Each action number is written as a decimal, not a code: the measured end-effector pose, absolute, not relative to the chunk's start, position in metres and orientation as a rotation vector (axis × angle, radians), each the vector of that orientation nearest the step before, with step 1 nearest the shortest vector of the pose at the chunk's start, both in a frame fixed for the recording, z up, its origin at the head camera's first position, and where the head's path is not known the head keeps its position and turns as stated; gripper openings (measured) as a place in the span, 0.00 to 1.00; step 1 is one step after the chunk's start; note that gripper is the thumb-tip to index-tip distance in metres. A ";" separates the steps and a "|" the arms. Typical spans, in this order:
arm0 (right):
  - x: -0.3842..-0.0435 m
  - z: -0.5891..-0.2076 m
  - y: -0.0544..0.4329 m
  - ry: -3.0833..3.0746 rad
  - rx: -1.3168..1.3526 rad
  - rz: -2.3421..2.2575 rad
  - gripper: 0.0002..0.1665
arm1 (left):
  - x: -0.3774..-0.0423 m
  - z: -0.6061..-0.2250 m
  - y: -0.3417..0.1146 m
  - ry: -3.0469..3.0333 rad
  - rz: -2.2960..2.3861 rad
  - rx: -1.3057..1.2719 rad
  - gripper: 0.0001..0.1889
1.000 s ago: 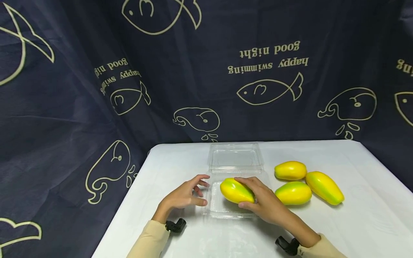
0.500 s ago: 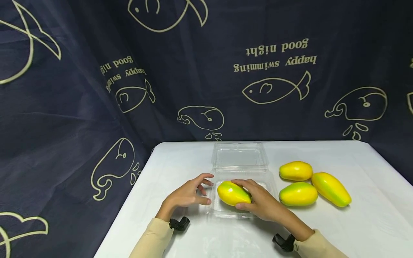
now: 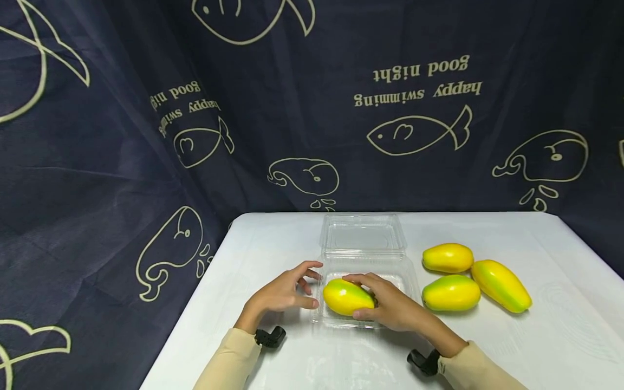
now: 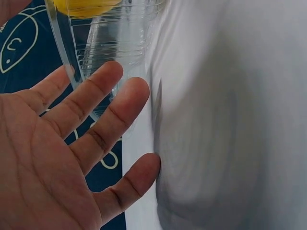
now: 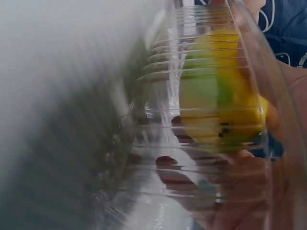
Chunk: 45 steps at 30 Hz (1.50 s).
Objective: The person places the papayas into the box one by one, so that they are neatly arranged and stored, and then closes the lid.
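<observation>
A yellow papaya with a green streak (image 3: 345, 299) is in my right hand (image 3: 392, 306), whose thumb and fingers grip its right end. The fruit is low inside the base of a clear plastic clamshell box (image 3: 390, 280), towards its front left; whether it touches the bottom I cannot tell. Through the ribbed side wall (image 5: 153, 163), the right wrist view shows the papaya (image 5: 206, 91) and the curled fingers. My left hand (image 3: 281, 295) hovers by the box's left edge, fingers spread and holding nothing. Its palm (image 4: 43, 158) faces the box in the left wrist view.
The box's lid (image 3: 363, 235) lies folded back behind the base. To the right of the box, three more papayas (image 3: 447, 257) (image 3: 451, 293) (image 3: 502, 286) lie grouped on the white table (image 3: 551, 346). A dark blue curtain (image 3: 302, 97) hangs behind the table.
My right hand has lowered the papaya and shifted it leftward and nearer within the box. The left hand has stayed beside the box. The head view has turned slightly.
</observation>
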State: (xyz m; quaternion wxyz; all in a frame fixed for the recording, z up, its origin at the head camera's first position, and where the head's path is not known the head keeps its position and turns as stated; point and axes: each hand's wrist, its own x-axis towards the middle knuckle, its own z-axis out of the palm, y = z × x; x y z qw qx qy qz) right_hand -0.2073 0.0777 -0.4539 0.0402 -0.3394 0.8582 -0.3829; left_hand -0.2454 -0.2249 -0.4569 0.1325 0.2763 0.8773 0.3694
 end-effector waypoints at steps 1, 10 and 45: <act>-0.208 -0.454 0.078 2.616 -1.045 -1.173 0.40 | -0.245 -0.457 -0.225 2.545 1.072 0.802 0.43; -0.213 -0.456 0.078 2.508 -1.091 -1.163 0.40 | -0.246 -0.456 -0.225 2.541 1.066 0.817 0.45; -0.214 -0.456 0.084 2.401 -1.095 -1.142 0.41 | -0.242 -0.453 -0.221 2.546 1.049 0.789 0.44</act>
